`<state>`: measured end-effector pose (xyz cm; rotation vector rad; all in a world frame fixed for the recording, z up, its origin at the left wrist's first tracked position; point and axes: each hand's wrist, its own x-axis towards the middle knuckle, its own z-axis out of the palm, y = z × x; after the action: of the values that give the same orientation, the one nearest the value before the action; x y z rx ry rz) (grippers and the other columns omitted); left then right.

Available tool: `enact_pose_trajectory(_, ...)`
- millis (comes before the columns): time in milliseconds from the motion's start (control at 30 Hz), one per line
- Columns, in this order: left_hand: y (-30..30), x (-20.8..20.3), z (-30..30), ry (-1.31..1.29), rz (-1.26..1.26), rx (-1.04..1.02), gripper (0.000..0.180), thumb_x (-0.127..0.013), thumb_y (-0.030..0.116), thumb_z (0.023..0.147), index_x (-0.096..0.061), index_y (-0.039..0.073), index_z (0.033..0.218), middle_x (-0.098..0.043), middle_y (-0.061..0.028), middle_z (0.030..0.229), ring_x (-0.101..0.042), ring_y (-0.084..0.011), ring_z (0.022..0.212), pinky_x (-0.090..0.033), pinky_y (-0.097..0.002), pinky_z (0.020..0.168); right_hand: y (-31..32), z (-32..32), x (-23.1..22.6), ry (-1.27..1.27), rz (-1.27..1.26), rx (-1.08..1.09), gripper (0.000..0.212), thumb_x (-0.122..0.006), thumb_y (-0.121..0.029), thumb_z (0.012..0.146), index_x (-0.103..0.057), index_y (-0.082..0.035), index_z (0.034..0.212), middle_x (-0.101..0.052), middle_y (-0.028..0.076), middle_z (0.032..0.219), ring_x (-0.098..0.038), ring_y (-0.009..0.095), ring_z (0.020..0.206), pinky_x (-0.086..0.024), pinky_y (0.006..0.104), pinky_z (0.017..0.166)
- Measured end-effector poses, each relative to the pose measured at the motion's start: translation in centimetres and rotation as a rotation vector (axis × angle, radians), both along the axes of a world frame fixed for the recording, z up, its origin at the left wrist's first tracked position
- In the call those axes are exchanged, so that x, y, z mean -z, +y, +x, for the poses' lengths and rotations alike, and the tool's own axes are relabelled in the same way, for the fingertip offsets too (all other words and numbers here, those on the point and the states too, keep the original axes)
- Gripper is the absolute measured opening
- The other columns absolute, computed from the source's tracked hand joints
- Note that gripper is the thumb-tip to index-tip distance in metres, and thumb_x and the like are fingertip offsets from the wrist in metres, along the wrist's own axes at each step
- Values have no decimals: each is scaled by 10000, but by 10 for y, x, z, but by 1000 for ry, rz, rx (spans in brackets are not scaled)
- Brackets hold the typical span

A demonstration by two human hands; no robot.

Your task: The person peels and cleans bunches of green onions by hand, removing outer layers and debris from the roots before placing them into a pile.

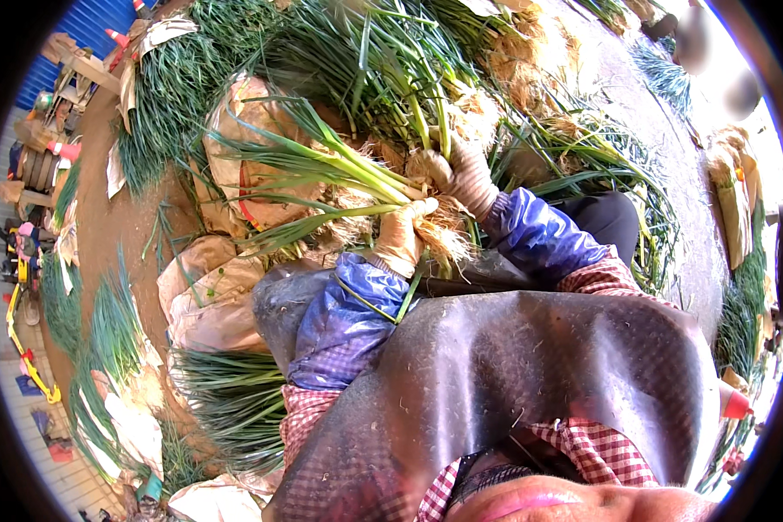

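My left hand [398, 237], in a tan work glove, is closed around a small bunch of green onions [357, 165]. Their pale stems and straw-coloured roots [444, 230] stick out to the right of the fingers, and the long leaves fan out to the left. Just beyond it, my right hand [468, 178] wears a similar glove. Its fingers are closed on the lower stems of green onions [445, 117] at the edge of a large heap [374, 65]. How many stems it grips is hidden.
Loose green onions [613, 161] lie to my right. At left are tan wrapping sheets [213, 296] and leafy bundles [230, 396] on brown ground [104, 209]. A dark apron [531, 357] covers my lap. Traffic cones [65, 150] stand along the far left.
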<state>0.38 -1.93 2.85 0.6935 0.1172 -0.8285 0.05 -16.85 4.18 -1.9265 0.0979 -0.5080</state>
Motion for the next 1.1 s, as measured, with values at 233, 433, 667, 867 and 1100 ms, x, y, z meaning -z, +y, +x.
enact_pose_trajectory(233, -3, 4, -1, -38, 0, -18, 279, -584, -47, 732, -573, -5, 1008, -620, -91, 881, -623, -213, 789, -537, -317, 745, -22, 10, -12, 174, 1192, -127, 311, -536, -191, 905, -549, -9, 1156, -618, 87, 1015, -591, 193, 949, -490, 341, 811)
enact_pose_trajectory(433, 2, 14, 3, -125, 16, -21, 332, -580, -75, 720, -581, -7, 1045, -637, -97, 950, -623, -212, 853, -523, -308, 798, -22, -4, -44, 186, 1209, -515, 351, -613, -186, 838, -548, -25, 1142, -665, 111, 829, -642, 161, 592, -546, 264, 524)
enact_pose_trajectory(667, -3, 4, -1, -30, -37, -23, 305, -574, -63, 724, -589, -6, 1024, -640, -97, 936, -617, -215, 848, -521, -309, 795, -32, 9, -31, 131, 1017, -278, 362, -626, -287, 866, -612, 31, 1038, -652, 113, 769, -626, 147, 597, -522, 244, 512)
enact_pose_trajectory(867, -2, 20, 2, -15, 35, -97, 274, -588, -64, 723, -580, 36, 978, -580, -46, 837, -600, -189, 776, -528, -297, 729, -34, 10, 1, 265, 919, -312, 272, -551, -237, 911, -636, 11, 984, -664, 102, 853, -647, 189, 770, -532, 299, 701)
enact_pose_trajectory(1100, -4, 24, 4, 67, 4, -31, 270, -603, -57, 718, -587, 23, 975, -601, -58, 866, -604, -191, 776, -527, -307, 745, -64, 27, 108, -95, -1562, -609, 182, -543, -167, 834, -649, -65, 941, -640, 75, 840, -613, 228, 793, -508, 328, 761)
